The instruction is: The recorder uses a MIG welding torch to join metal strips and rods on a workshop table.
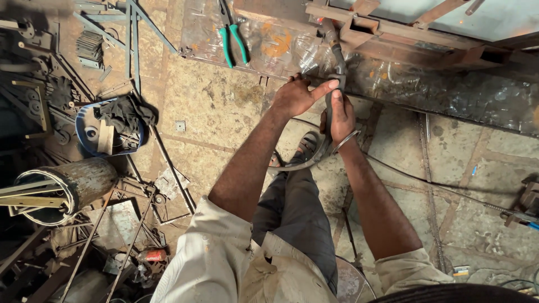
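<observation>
light: warm daylight, strongest top right | glare: shiny metal sheet | shadows: deep at left clutter, btm-left corner | focus: sharp centre, slight wide-angle bend + softness at edges

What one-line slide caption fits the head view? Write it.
Both hands, left hand and right hand, grip a curved grey metal bar above a stone workshop floor.

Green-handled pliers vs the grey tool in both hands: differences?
The pliers lie loose and untouched on the metal sheet; the grey tool is gripped by the left hand and right hand. Pliers have green grips; the grey tool is bare and curved. Both are metal.
</observation>
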